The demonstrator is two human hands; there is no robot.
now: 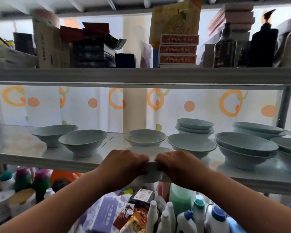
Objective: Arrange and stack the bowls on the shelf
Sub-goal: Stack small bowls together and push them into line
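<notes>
A pale bowl (150, 153) hangs at the front edge of the middle shelf (20, 145), gripped on its near rim by both hands. My left hand (124, 163) curls over the rim on the left and my right hand (176, 164) on the right, knuckles nearly touching. Two single bowls (55, 133) (82, 141) stand at the left. A small bowl stack (144, 137) sits right behind the held bowl. To the right are a wide bowl (191, 143), a stack at the back (194, 126) and bigger stacks (245, 148) (259, 130).
The upper shelf (141, 75) carries boxes (178, 49) and dark bottles (225, 47). Below the middle shelf stand detergent bottles (215, 219), packets (104, 214) and cans (22, 199). A shelf post (284, 106) rises at the right. A dotted curtain hangs behind.
</notes>
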